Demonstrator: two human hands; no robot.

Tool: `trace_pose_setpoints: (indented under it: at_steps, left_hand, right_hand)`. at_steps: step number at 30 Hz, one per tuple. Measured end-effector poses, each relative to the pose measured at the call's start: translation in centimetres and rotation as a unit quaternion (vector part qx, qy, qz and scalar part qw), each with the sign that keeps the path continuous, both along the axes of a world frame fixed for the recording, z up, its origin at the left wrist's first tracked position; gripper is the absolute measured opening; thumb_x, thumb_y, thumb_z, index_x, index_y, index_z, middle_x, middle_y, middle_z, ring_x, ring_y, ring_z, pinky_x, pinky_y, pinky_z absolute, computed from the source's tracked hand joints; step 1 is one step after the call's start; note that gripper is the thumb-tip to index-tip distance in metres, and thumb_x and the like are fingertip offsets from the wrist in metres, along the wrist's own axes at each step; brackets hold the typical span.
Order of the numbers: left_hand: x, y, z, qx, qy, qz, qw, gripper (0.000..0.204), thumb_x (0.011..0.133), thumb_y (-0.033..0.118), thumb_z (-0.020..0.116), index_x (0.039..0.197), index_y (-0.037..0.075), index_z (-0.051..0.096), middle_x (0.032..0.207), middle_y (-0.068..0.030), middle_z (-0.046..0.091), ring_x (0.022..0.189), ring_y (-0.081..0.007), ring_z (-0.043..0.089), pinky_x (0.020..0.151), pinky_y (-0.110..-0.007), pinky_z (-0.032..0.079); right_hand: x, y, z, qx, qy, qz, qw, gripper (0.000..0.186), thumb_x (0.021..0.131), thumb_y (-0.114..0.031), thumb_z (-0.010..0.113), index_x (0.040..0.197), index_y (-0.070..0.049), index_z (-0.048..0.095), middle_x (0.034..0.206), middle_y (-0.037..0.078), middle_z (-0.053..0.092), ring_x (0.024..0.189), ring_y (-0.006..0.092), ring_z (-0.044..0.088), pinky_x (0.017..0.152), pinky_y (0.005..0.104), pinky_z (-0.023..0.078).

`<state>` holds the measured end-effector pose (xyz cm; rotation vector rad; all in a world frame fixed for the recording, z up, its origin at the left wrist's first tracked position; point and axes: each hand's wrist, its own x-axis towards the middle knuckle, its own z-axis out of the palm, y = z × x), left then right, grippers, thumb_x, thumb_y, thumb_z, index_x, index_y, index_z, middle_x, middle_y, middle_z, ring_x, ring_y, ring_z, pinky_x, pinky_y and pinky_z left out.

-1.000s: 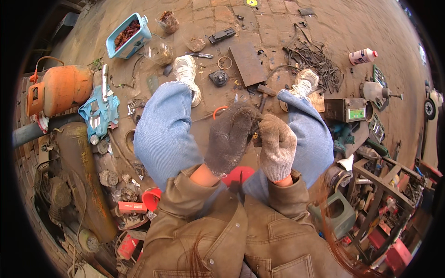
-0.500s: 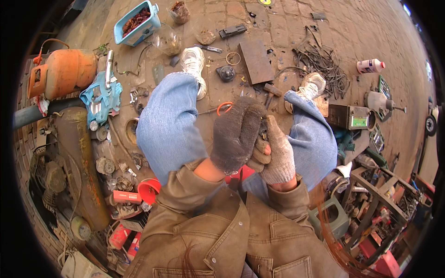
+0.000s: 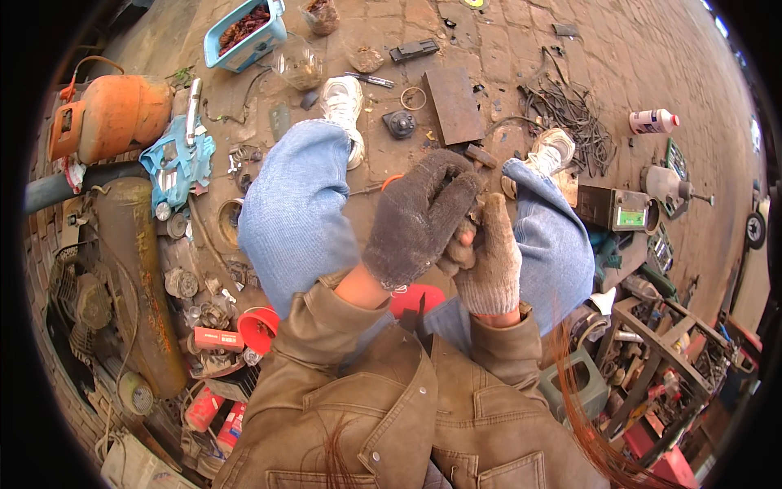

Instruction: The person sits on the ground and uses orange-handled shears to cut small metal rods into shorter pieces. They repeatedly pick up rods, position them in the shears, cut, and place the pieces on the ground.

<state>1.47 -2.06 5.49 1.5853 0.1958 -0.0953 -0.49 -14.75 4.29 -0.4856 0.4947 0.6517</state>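
Note:
My left hand (image 3: 419, 218), in a dark grey knitted glove, is closed and bent over toward my right hand (image 3: 491, 265), whose glove is paler and dirty. The two meet above my lap, between my knees. Right-hand fingers curl inward with a bare fingertip showing, while the thumb points up. A small dark piece shows partly between the hands; the gloves hide most of it, so its kind is unclear. Just beyond them on the ground lie a hammer (image 3: 481, 156), a tool with an orange handle loop (image 3: 392, 181) and a flat rusty metal block (image 3: 454, 106).
A round black part (image 3: 399, 124) and a tangle of dark cable (image 3: 570, 122) lie ahead. On the left are an orange gas cylinder (image 3: 122, 118), a blue tub (image 3: 244, 41) and a red funnel-like container (image 3: 259, 330). A metal frame (image 3: 660, 342) with tools stands right.
My right thumb has straightened up and moved apart from the left glove. Both hands have shifted slightly, and the left fingers now reach farther over toward the right. The view has tilted a little.

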Motion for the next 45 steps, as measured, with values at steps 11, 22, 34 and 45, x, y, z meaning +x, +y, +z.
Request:
trace_pose_setpoints:
  at_steps: [11, 22, 34, 45]
  left_hand:
    - [0.1, 0.1, -0.5, -0.058, -0.015, 0.061, 0.996, 0.013, 0.091, 0.011, 0.061, 0.096, 0.001, 0.067, 0.08, -0.0072, 0.067, 0.066, -0.0138, 0.061, 0.059, -0.028, 0.049]
    - [-0.7, 0.9, 0.7, -0.009, -0.105, -0.001, 0.994, 0.013, 0.09, 0.015, 0.064, 0.094, 0.002, 0.062, 0.073, -0.0046, 0.06, 0.06, -0.0091, 0.054, 0.053, -0.025, 0.045]
    - [-0.8, 0.6, 1.2, -0.048, -0.067, -0.039, 0.996, 0.012, 0.095, 0.011, 0.056, 0.093, 0.001, 0.061, 0.078, -0.003, 0.061, 0.07, -0.0072, 0.055, 0.062, -0.023, 0.046]
    - [-1.6, 0.8, 0.2, -0.11, -0.057, 0.02, 0.992, 0.037, 0.101, 0.032, 0.049, 0.087, -0.001, 0.062, 0.071, -0.0041, 0.06, 0.059, -0.0085, 0.056, 0.053, -0.023, 0.044]
  right_hand:
    - [-0.6, 0.6, 0.0, -0.341, -0.276, 0.035, 0.898, 0.038, 0.091, -0.018, 0.058, 0.124, 0.0, 0.05, 0.102, 0.006, 0.059, 0.086, 0.0097, 0.054, 0.074, 0.0258, 0.046]
    - [-0.6, -1.0, 0.6, -0.278, -0.321, 0.075, 0.902, 0.043, 0.088, -0.012, 0.053, 0.129, 0.002, 0.049, 0.116, 0.012, 0.058, 0.098, 0.0195, 0.059, 0.086, 0.0329, 0.047]
    - [0.6, -1.7, 0.9, -0.527, -0.612, -0.012, 0.589, 0.024, 0.067, 0.0, 0.062, 0.091, 0.0, 0.056, 0.081, 0.015, 0.052, 0.069, 0.0307, 0.051, 0.06, 0.0383, 0.044]
    - [0.2, -1.3, -0.1, -0.405, -0.554, 0.001, 0.727, 0.013, 0.08, -0.004, 0.059, 0.091, 0.004, 0.057, 0.085, 0.017, 0.054, 0.07, 0.0318, 0.053, 0.062, 0.039, 0.045]
